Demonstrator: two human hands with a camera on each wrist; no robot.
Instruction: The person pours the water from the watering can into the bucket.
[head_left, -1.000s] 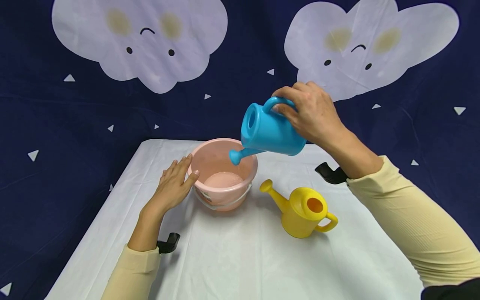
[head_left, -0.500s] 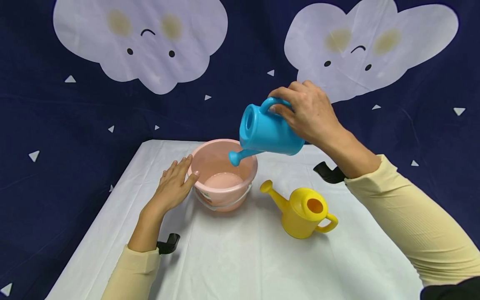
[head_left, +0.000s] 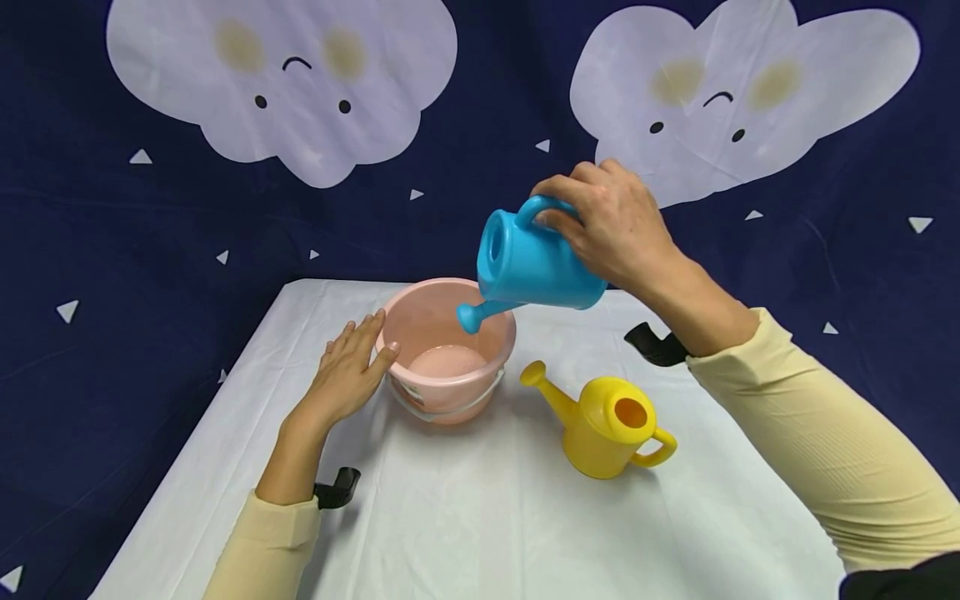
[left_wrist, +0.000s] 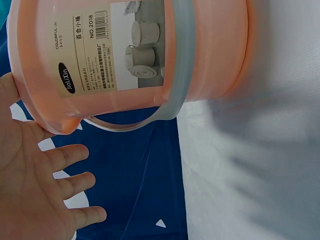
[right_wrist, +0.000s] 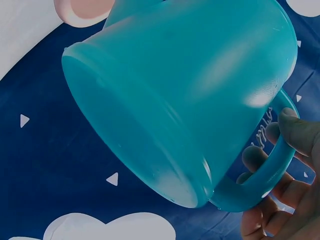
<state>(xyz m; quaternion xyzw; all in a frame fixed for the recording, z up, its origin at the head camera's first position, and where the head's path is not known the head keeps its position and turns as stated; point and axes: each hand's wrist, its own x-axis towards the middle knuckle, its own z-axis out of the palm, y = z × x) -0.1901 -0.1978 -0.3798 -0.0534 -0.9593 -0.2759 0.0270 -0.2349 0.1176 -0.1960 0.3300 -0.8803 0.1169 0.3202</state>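
My right hand (head_left: pixel 611 221) grips the handle of a blue watering can (head_left: pixel 540 267), fingers curled round it as the right wrist view also shows. The can is tipped left, its spout over the mouth of a pink bucket (head_left: pixel 442 396). Some clear liquid appears to lie at the bucket's bottom. My left hand (head_left: pixel 341 375) rests with straight fingers against the bucket's left rim; in the left wrist view the thumb and forefinger touch that rim, the other fingers spread apart. A yellow watering can (head_left: pixel 603 425) stands upright to the bucket's right, spout pointing left.
A white cloth covers the table (head_left: pixel 450 517). The bucket's pale carrying handle (left_wrist: pixel 182 55) hangs down its side, beside a printed label (left_wrist: pixel 110 50). Behind the table hangs a dark blue curtain (head_left: pixel 510 167) with white clouds and triangles.
My right hand has shifted slightly left with the blue watering can, which stays tipped over the bucket. The left hand, the bucket and the yellow can have stayed in place.
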